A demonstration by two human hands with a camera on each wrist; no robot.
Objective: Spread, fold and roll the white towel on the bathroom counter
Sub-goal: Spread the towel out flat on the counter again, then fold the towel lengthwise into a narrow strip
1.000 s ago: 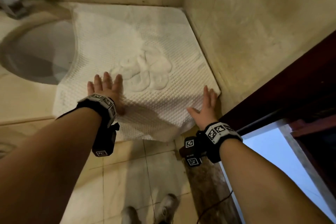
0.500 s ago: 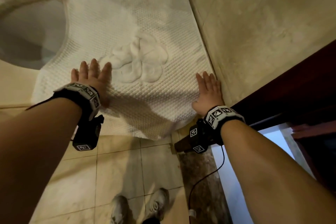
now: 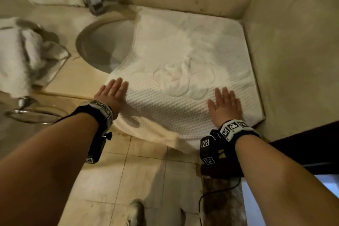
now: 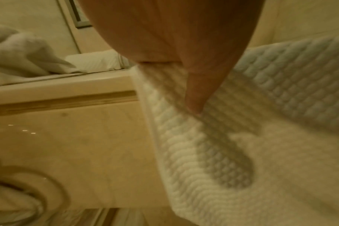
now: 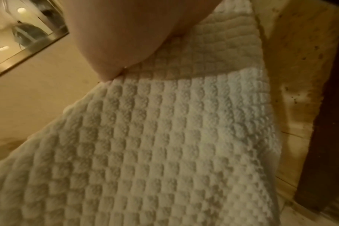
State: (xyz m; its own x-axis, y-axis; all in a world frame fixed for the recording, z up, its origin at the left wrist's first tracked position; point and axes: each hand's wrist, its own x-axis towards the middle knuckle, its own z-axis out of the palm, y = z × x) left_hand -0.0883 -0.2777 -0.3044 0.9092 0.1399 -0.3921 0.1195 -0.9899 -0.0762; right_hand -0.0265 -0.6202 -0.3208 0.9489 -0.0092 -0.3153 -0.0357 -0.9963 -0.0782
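The white towel [image 3: 183, 71] lies spread flat over the right end of the bathroom counter [image 3: 77, 80], tucked into the corner where the two walls meet. Its left edge reaches over the rim of the sink [image 3: 104, 47] and its near edge hangs down over the counter front. The left hand [image 3: 111, 93] rests flat on the towel's near left part, fingers straight and together, holding nothing. The right hand [image 3: 225, 106] lies flat near the towel's near right corner, fingers likewise straight, thumb out to the side.

The head view alone shows a raised flower-like pattern [image 3: 185, 82] in the middle of the towel, between and beyond the hands, and a heap of other towels [image 3: 23, 55] left of the sink. The left wrist view shows the thumb [image 4: 195, 94] touching the waffle weave at the counter edge. The right wrist view shows a mirror frame [image 5: 29, 50], with what may be a bag reflected in it, though that is blurred.
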